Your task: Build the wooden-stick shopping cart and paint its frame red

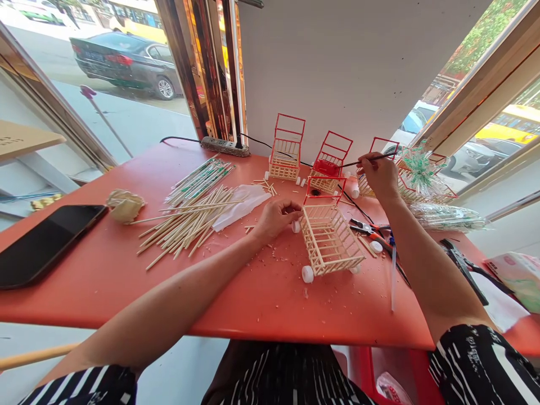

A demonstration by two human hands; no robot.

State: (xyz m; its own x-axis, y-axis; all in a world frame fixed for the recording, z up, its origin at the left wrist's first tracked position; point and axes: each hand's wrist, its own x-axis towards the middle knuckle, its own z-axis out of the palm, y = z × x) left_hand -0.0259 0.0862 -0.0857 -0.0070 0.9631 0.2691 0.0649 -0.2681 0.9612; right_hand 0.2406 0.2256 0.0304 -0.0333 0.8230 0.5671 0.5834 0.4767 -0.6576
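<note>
Striped sleeves lie nearest the camera, and from them both forearms go out over the red table (pixel 105 270). At the far end, the fingers of the right hand (pixel 382 175) are closed in a pinch around a thin brush (pixel 367 161), whose dark tip points left toward the red frame (pixel 325 187) of the small stick cart (pixel 328 236). The left hand (pixel 276 216) has its fingers curled and closed at the near left corner of this cart, beside one white wheel (pixel 296 226), and steadies it on the table. To paint well, the left hand probably should press the cart down firmly, while the brush goes along each stick in light, short strokes. Around them lie pliers (pixel 371 230), a heap of chopsticks (pixel 189 222), three more carts (pixel 287 152) near the wall and a dark tablet (pixel 42 242).
</note>
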